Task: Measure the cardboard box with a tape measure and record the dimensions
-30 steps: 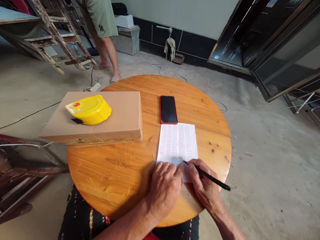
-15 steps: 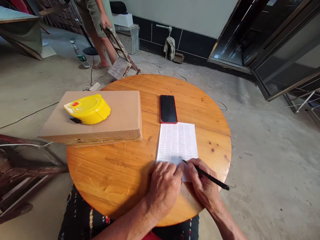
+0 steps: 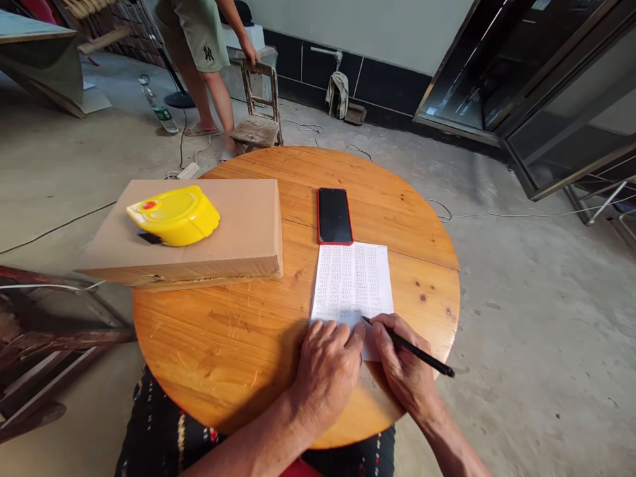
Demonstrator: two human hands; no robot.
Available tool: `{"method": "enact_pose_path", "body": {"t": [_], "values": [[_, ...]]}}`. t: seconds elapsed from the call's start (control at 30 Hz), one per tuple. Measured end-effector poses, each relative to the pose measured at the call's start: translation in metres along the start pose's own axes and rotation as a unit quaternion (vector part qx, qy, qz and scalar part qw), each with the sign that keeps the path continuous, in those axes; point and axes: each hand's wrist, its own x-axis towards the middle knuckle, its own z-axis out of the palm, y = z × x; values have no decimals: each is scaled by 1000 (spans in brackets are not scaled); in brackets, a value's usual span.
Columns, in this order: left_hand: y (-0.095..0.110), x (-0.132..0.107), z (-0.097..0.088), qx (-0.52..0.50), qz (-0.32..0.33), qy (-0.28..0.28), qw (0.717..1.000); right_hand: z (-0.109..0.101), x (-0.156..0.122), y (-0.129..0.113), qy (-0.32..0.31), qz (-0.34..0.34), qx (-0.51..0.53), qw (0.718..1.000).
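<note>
A sheet of white paper (image 3: 350, 281) with rows of small handwritten marks lies on the round wooden table (image 3: 223, 358). My left hand (image 3: 330, 368) rests on the paper's lower left part, fingers slightly bent, with nothing gripped in it. On the lower right part lies my right hand (image 3: 405, 361), closed around a black pen (image 3: 422, 356). The pen slants, its tip at the lowest written row, close to my left thumb. Just beyond the paper's top edge is a phone (image 3: 334, 215) with a dark screen and a red case.
A cardboard box (image 3: 248, 225) sits on the table's left side with a yellow tape measure (image 3: 179, 215) on top. Past the table, another person's hand (image 3: 250, 52) holds a small wooden chair (image 3: 258, 126). A plastic bottle (image 3: 159, 109) and cables are on the floor.
The other person's chair has swung from tilted to nearly upright and moved slightly right, along with that person's hand. My hands, the pen and the paper look almost unchanged.
</note>
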Motion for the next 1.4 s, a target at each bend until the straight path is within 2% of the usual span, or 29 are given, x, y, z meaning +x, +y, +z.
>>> {"method": "enact_pose_path", "body": {"t": [1.4], "values": [[-1, 1, -4, -12, 8, 2, 1000, -2, 2, -5, -6, 12, -25, 1000]]}}
